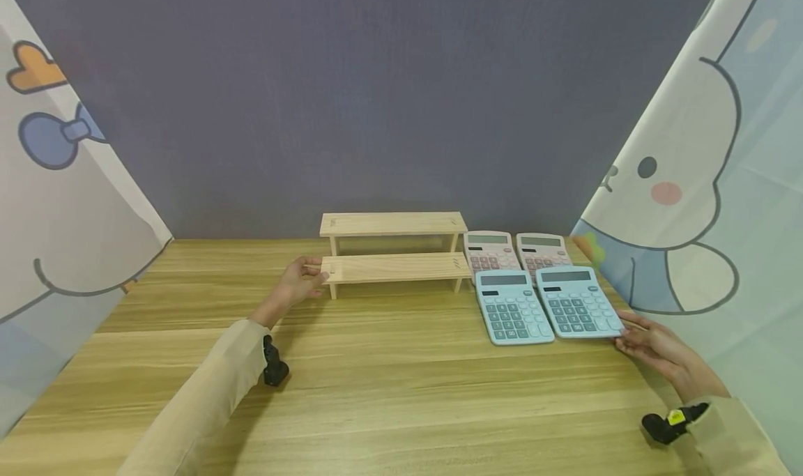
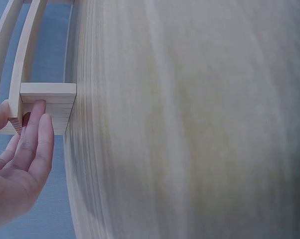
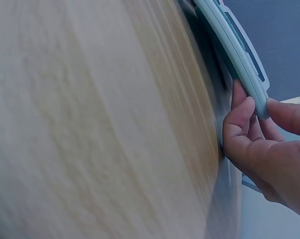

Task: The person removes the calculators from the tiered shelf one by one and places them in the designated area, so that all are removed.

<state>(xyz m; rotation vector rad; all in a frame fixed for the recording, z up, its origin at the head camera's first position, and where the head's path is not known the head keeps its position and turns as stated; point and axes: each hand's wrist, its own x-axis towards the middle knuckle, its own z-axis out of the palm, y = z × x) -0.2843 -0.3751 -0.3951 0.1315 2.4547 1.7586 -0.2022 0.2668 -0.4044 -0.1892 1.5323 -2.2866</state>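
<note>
My left hand (image 1: 297, 281) grips the left end of the front step of a two-step wooden shelf (image 1: 395, 267). In the left wrist view the thumb lies on the board's outer face, and the fingers (image 2: 39, 127) reach in behind it by the leg. My right hand (image 1: 657, 347) pinches the near right corner of a blue calculator (image 1: 577, 305). Seen from the right wrist, that calculator's edge (image 3: 239, 64) is tilted up off the table between thumb and fingers. A second blue calculator (image 1: 513, 309) lies just left of it. Two pink calculators (image 1: 489, 251) sit behind, partly covered.
The wood-grain table (image 1: 376, 392) runs back to a dark grey wall panel (image 1: 389, 100). Cartoon-printed cloth (image 1: 677, 183) hangs along the right side, close to the right hand, and more cloth (image 1: 81, 204) hangs at the left. The shelf's rear step (image 1: 393, 223) stands higher.
</note>
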